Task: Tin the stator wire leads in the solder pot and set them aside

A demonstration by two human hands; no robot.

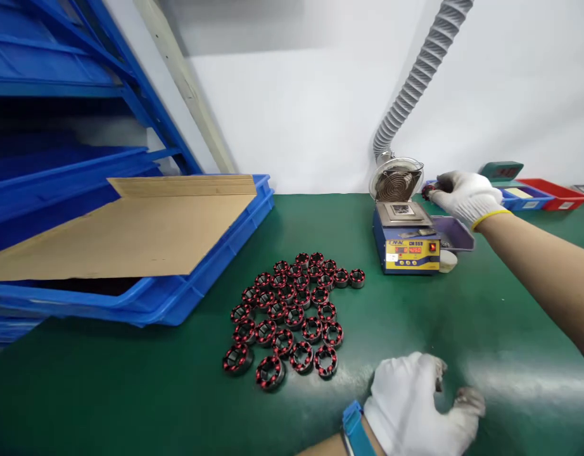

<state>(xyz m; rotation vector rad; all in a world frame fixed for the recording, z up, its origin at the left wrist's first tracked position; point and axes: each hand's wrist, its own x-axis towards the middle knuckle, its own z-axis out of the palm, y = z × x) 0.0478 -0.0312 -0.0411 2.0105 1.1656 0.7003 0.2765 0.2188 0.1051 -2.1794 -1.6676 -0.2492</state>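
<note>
My right hand [467, 195], in a white glove with a yellow cuff, is closed on a small motor stator [429, 191] with red windings. It holds the stator in the air just right of the fan [397, 183] and above a small solder pot [406, 244] with a lit red display. My left hand [415, 405], also gloved and with a blue strap at the wrist, hovers low over the green table [368, 329]. Its thumb and fingers are spread with nothing between them. Several more ring-shaped stators [294, 316] lie grouped left of centre.
A large blue crate [216, 278] with a cardboard sheet [144, 231] on it stands at left, beside blue racks. A grey hose [420, 69] runs down to the fan. Behind my right hand are a purple tray [456, 234], a red bin [560, 193] and a green device [501, 171].
</note>
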